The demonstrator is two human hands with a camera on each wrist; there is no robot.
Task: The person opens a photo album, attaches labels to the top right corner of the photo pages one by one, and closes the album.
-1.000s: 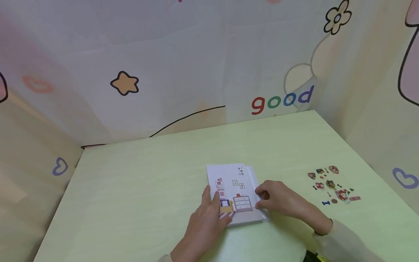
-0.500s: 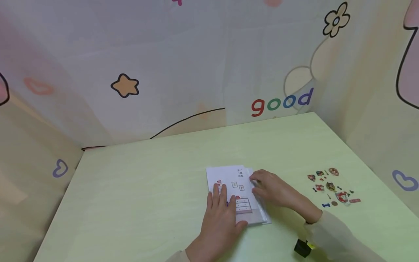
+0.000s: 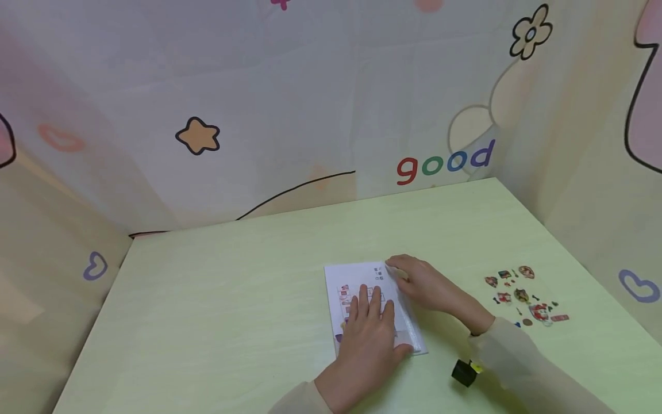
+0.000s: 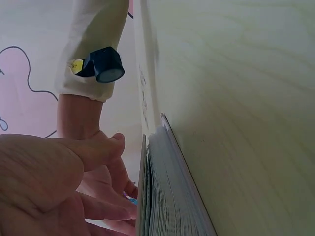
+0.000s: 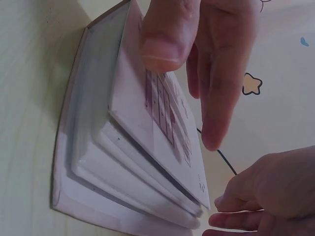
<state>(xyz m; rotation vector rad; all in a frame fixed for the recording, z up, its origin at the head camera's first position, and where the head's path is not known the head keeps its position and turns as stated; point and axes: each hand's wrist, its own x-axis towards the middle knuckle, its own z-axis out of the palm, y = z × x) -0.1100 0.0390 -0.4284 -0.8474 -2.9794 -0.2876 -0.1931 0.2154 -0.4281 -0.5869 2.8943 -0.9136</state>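
Observation:
A thick white book (image 3: 333,282) lies on the table, its cover printed with line drawings and small frames. In the left wrist view its many page edges (image 4: 170,182) show between two stiff covers. My left hand (image 3: 368,339) lies over the cover, fingers extended and spread, thumb toward the right edge. At the far right corner is my right hand (image 3: 426,282), fingers bent, index finger and thumb at the cover's corner. Seen from the right wrist, its fingertips (image 5: 220,201) meet that corner, and the front cover (image 5: 162,118) stands slightly apart from the leaves below.
Several small colourful stickers (image 3: 522,295) are spread on the right of the pale green table (image 3: 217,310). A black wrist camera (image 3: 465,373) hangs by the right sleeve. Printed cloth walls (image 3: 279,103) enclose the back and sides.
My left hand has slid rightward across the cover and flattened. My right hand has moved up along the right edge to the far corner. The leaves that stuck out there are less exposed.

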